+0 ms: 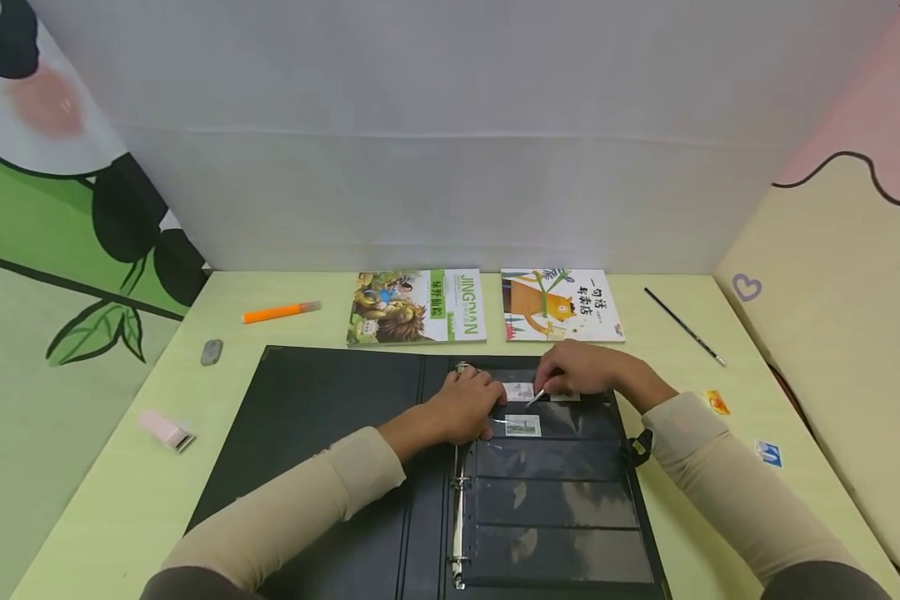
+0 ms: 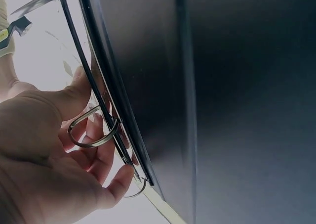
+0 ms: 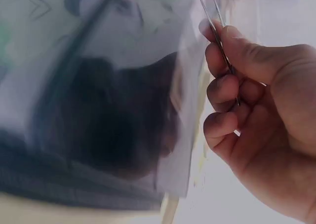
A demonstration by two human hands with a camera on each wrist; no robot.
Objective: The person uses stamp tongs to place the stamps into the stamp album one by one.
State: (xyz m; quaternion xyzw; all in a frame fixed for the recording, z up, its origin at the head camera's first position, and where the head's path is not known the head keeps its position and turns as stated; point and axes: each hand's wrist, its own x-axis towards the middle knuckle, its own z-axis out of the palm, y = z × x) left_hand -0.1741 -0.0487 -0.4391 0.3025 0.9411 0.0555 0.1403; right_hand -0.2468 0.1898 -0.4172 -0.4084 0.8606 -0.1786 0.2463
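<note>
A black ring-binder album (image 1: 330, 425) lies open, with a page of clear pocket strips (image 1: 555, 500) on its right side. My left hand (image 1: 465, 406) rests at the page's inner edge, fingers loosely bent, near a metal ring (image 2: 94, 144). In my right hand (image 1: 581, 367) I pinch metal tweezers (image 3: 206, 11), their tips over the upper pockets. One stamp (image 1: 522, 426) shows in the second strip, beside my left fingertips. Above it, a pale stamp (image 1: 517, 392) and another stamp (image 1: 566, 397), partly covered by my right hand, are in the top strip.
An orange stamp (image 1: 717, 402) and a blue stamp (image 1: 768, 453) lie right of the album. Two books (image 1: 420, 307) and a pencil (image 1: 685, 327) lie at the back. On the left are an orange marker (image 1: 279, 312), a grey eraser (image 1: 212, 352) and a pink oblong item (image 1: 163, 429).
</note>
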